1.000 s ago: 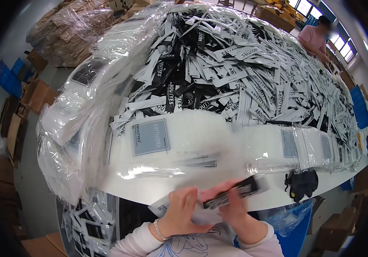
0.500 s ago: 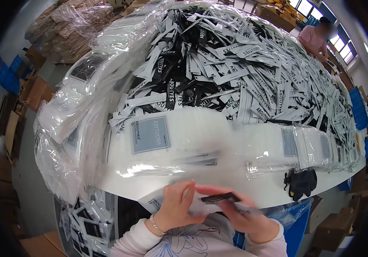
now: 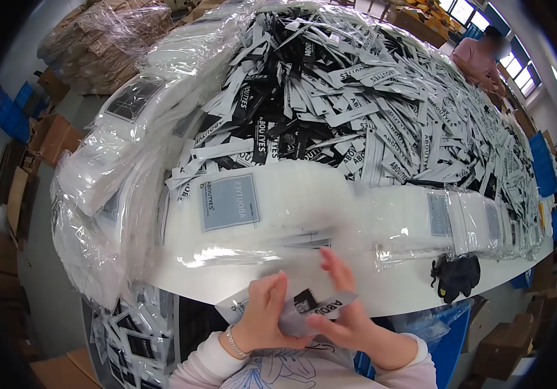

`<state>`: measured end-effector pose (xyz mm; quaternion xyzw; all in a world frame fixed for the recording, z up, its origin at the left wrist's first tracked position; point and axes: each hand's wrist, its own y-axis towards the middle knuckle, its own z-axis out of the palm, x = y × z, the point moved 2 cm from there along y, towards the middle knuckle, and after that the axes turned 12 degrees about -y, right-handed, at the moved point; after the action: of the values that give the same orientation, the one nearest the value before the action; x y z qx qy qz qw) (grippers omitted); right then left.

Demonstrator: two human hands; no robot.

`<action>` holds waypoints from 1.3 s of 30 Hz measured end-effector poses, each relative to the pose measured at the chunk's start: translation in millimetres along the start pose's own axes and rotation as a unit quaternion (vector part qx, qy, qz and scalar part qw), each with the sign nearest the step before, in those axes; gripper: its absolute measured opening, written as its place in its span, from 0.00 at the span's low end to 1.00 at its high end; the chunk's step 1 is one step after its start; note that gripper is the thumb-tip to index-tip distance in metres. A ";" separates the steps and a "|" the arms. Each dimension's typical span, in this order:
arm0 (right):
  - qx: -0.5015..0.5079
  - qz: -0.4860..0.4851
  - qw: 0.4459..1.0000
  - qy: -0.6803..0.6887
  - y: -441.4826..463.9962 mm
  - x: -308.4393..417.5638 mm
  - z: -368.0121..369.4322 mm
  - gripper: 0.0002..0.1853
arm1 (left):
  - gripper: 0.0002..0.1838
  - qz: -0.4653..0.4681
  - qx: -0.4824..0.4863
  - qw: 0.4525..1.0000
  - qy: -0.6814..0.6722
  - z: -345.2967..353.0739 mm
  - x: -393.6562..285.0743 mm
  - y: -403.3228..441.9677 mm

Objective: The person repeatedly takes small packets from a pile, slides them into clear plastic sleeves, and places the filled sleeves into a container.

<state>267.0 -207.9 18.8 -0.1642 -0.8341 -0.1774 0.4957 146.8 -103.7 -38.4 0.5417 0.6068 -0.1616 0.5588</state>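
Note:
Between my hands is a clear plastic bag point(image 3: 231, 308) with a grey-blue label, pinched by my left hand point(image 3: 263, 310), which is closed on its edge. A white sachet point(image 3: 333, 307) with black "ABOUT" lettering and a smaller dark piece point(image 3: 305, 301) show at the bag's mouth. My right hand point(image 3: 349, 318) has the white sachet between thumb and palm side, its upper fingers raised and slightly blurred. How far the sachet sits inside the bag I cannot tell. Just beyond, on the table, lies a stack of clear bags point(image 3: 278, 194) with grey-blue labels.
A large heap of black and white sachets point(image 3: 382, 117) covers the table point(image 3: 414, 285). Bundled plastic bags point(image 3: 110, 168) line the left side. A black glove point(image 3: 455, 277) lies at the right front. A bin of filled packets point(image 3: 139, 347) stands lower left. A person point(image 3: 476, 58) works at far right.
My right hand has moved slightly left and its upper fingers have lifted apart. The white sachet's lettering now faces me, and the dark piece has shifted left toward my left hand.

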 end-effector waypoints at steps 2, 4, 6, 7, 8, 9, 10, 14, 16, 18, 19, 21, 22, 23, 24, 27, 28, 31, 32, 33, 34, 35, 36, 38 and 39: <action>-0.111 -0.008 0.993 -0.031 -7.9 -6.2 -10.0 0.30 | 0.61 0.009 0.003 1.000 0.019 -5.3 0.8 2.4; 0.006 -0.081 0.989 -0.126 -7.7 -5.1 -9.4 0.23 | 0.60 0.020 0.019 0.999 0.045 -9.1 -1.4 4.8; 0.071 -0.101 0.974 -0.190 -10.2 -6.0 -0.1 0.09 | 0.60 0.036 0.054 0.995 0.076 -11.0 -7.1 8.3; 0.107 -0.115 0.970 -0.187 -11.5 -13.4 2.4 0.08 | 0.58 0.052 0.073 0.991 0.094 -7.9 -8.9 8.3; 0.142 -0.128 0.965 -0.181 -14.3 -23.5 4.7 0.08 | 0.57 0.068 0.094 0.987 0.112 -2.3 -11.6 6.4; 0.176 -0.139 0.959 -0.174 -16.7 -26.7 6.6 0.07 | 0.55 0.083 0.117 0.981 0.128 0.9 -14.0 4.5; 0.190 -0.157 0.953 -0.174 -14.9 -24.1 2.6 0.07 | 0.53 0.035 0.103 0.993 0.052 -3.1 -14.6 6.1; 0.188 -0.126 0.962 -0.151 -10.9 -25.5 0.2 0.11 | 0.44 -0.241 0.124 0.958 -0.096 -24.3 -15.3 21.6; 0.192 -0.155 0.957 -0.152 -5.0 -23.7 3.1 0.13 | 0.39 -0.308 0.118 0.938 -0.108 -25.4 -13.2 22.1; 0.083 -0.134 0.971 -0.182 0.6 -12.6 -9.5 0.14 | 0.32 -0.270 0.062 0.950 -0.141 -21.2 -10.8 15.3; 0.030 -0.120 0.973 -0.195 1.5 -8.9 -13.9 0.14 | 0.28 -0.294 0.038 0.939 -0.173 -21.7 -12.1 13.9; 0.004 -0.046 0.994 -0.103 -1.9 -20.3 -6.8 0.13 | 0.20 -0.337 -0.012 0.911 -0.238 -22.0 -15.7 11.7; -0.009 -0.010 0.998 -0.057 -4.8 -25.9 -3.6 0.13 | 0.16 -0.320 -0.004 0.906 -0.276 -20.9 -14.5 11.6; 0.012 -0.001 1.000 -0.022 -8.1 -27.4 -1.4 0.12 | 0.13 -0.302 0.005 0.900 -0.314 -20.3 -12.1 11.1; 0.032 0.007 0.999 0.013 -11.0 -28.7 0.0 0.11 | 0.09 -0.283 0.015 0.892 -0.352 -19.8 -10.6 10.9; 0.029 -0.040 0.997 0.059 -14.6 -30.8 5.1 0.08 | 0.05 -0.274 0.028 0.928 -0.252 -24.1 -13.8 7.1; 0.016 -0.065 0.996 0.063 -13.8 -30.9 7.7 0.07 | 0.05 -0.271 0.000 0.940 -0.207 -23.9 -18.3 5.4; -0.006 -0.123 0.992 0.037 -6.6 -31.3 14.2 0.08 | 0.06 -0.249 -0.034 0.943 -0.218 -32.3 -26.9 9.6; 0.019 -0.082 0.995 0.048 -5.0 -30.4 13.1 0.09 | 0.07 -0.237 -0.022 0.936 -0.258 -40.5 -18.3 -1.3; 0.044 -0.041 0.996 0.060 -3.0 -27.8 11.2 0.10 | 0.08 -0.241 -0.021 0.937 -0.252 -42.4 -16.2 -7.1; 0.069 0.001 0.995 0.074 -0.6 -26.7 11.3 0.11 | 0.08 -0.246 -0.021 0.937 -0.246 -43.9 -15.5 -12.4; 0.079 -0.069 0.994 0.042 4.4 -24.0 14.2 0.13 | 0.09 -0.253 -0.021 0.937 -0.239 -47.3 -14.9 -19.7; 0.090 -0.140 0.986 0.009 11.1 -22.2 18.1 0.14 | 0.10 -0.253 0.024 0.956 -0.144 -59.0 -14.7 -32.2; 0.075 -0.208 0.972 -0.076 25.7 -18.8 6.2 0.18 | 0.16 -0.225 0.137 0.954 -0.142 -92.3 -35.9 -33.5; 0.050 -0.204 0.970 -0.127 37.4 -18.2 -13.4 0.19 | 0.13 -0.234 0.127 0.958 -0.108 -111.9 -38.1 -47.1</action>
<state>302.4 -182.8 13.7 0.0130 -0.9138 -0.2103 0.3472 43.0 -49.2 11.0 0.4301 0.6270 -0.4211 0.4946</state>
